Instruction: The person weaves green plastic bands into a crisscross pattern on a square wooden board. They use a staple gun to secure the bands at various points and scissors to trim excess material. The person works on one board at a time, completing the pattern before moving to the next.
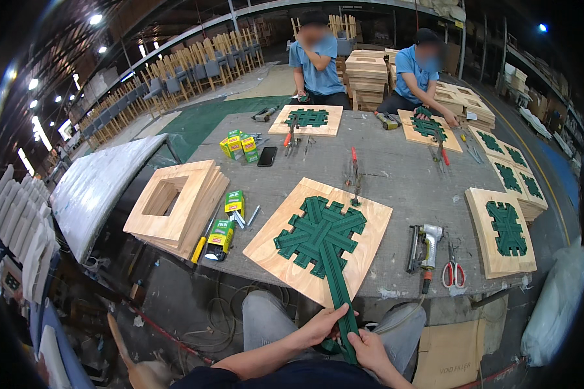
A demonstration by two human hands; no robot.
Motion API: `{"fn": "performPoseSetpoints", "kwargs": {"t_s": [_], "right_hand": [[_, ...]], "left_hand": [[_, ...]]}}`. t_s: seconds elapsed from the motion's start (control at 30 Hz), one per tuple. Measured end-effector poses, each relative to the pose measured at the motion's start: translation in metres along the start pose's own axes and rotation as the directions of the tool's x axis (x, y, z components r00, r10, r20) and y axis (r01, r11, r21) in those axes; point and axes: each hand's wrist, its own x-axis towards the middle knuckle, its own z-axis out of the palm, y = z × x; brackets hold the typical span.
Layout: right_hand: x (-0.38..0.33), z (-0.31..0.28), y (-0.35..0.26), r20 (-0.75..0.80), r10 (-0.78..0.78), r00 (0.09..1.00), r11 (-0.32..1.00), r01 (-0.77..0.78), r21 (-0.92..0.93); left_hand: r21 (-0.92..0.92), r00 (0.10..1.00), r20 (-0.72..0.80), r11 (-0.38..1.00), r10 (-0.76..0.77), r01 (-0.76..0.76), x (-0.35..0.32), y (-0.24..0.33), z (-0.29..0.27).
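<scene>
A square plywood seat frame lies at the near edge of the workbench, its opening woven with green webbing. One long green webbing strap runs off the frame toward me. My left hand and my right hand both grip the end of this strap, just below the bench edge and above my lap.
A stack of plywood frames sits left, with small green staple boxes beside it. A pneumatic stapler and red-handled scissors lie right. A finished panel lies further right. Two people in blue shirts work on similar panels across the bench.
</scene>
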Motion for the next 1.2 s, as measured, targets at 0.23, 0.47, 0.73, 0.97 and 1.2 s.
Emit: {"fn": "performPoseSetpoints", "kwargs": {"t_s": [0.23,0.47,0.73,0.97,1.2], "right_hand": [[0.044,-0.058,0.001,0.047,0.144,0.989,0.984,-0.137,-0.115],[0.142,-0.002,-0.04,0.336,0.309,0.89,0.739,-0.447,0.504],[0.151,0.019,-0.019,0.104,0.279,0.955,0.833,-0.294,0.468],[0.139,0.036,-0.028,-0.034,0.258,0.966,0.907,-0.23,0.352],[0.092,0.035,0.002,-0.195,0.126,0.973,0.986,-0.101,0.133]], "left_hand": [[-0.014,1.0,-0.013,1.0,0.014,-0.015,0.004,-0.017,0.009],[0.208,0.978,0.168,0.974,-0.124,0.088,-0.005,-0.043,0.01],[0.983,0.832,0.167,-0.024,0.53,-0.182,-0.042,0.013,-0.056],[0.876,0.646,0.465,-0.417,0.605,-0.241,0.013,0.058,-0.065],[0.872,0.679,0.448,-0.452,0.582,-0.189,0.031,0.055,-0.068]]}}
